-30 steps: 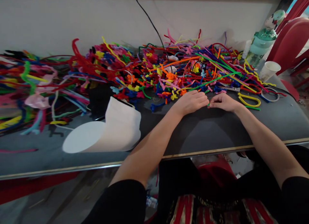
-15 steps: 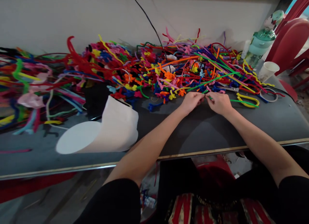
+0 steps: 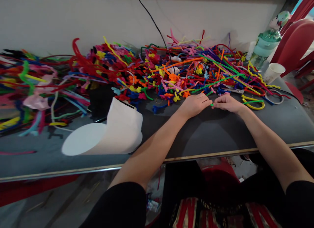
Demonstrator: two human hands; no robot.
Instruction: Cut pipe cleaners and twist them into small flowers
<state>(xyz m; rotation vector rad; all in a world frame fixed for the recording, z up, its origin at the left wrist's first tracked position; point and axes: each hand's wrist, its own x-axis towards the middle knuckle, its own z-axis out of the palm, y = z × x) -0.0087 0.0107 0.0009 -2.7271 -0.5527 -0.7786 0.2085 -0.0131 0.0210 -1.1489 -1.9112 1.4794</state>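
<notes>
A green pipe cleaner (image 3: 211, 105) shows as a small bright bit between the fingertips of both hands. My left hand (image 3: 196, 104) is closed in a pinch on one side of it, with its back turned up. On the other side my right hand (image 3: 227, 102) pinches it between thumb and fingers. Beyond the right hand, a straight green length runs out over a yellow handle loop (image 3: 256, 105); whether it belongs to the same piece is hidden. Both hands are just above the dark table (image 3: 211, 133), in front of a heap of coloured pipe cleaners (image 3: 176, 78).
Metal scissor blades (image 3: 235, 90) lie by the heap. At the right stand a paper cup (image 3: 274, 72) and a green bottle (image 3: 265, 46). A curled white sheet (image 3: 117, 131) sits left of my arm. A black cable (image 3: 152, 22) hangs down into the heap.
My hands have drawn slightly apart, and the green bit between them now shows. The right hand has shifted right and its fingers have turned. The view has moved slightly.
</notes>
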